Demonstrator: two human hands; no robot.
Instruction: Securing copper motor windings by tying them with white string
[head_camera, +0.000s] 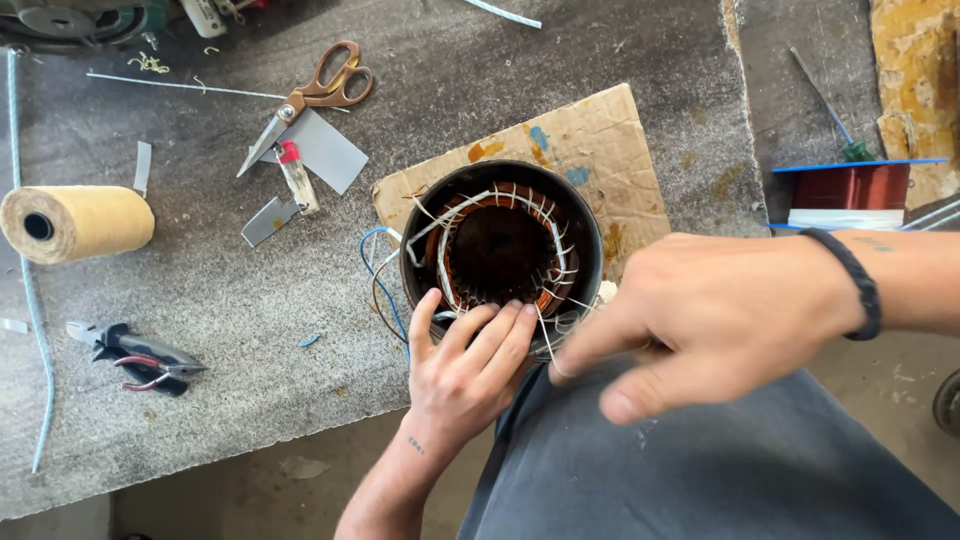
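Observation:
A round black motor stator (500, 240) with copper windings tied in white cord sits on a piece of cardboard (590, 140) at the bench edge. My left hand (465, 365) rests on its near rim, fingers pressed flat on the windings. My right hand (700, 320), with a dark band on the wrist, is just right of the stator and pinches a thin white cord (548, 335) that runs from the windings. Blue and brown lead wires (380, 275) loop out of the stator's left side.
On the grey bench lie scissors (315, 95), a spool of yellowish twine (75, 222), pliers (140, 358), grey paper strips (325, 150) and a small lighter (297, 178). A reel of copper wire (850, 190) stands at the right. My dark trousers (700, 470) fill the lower right.

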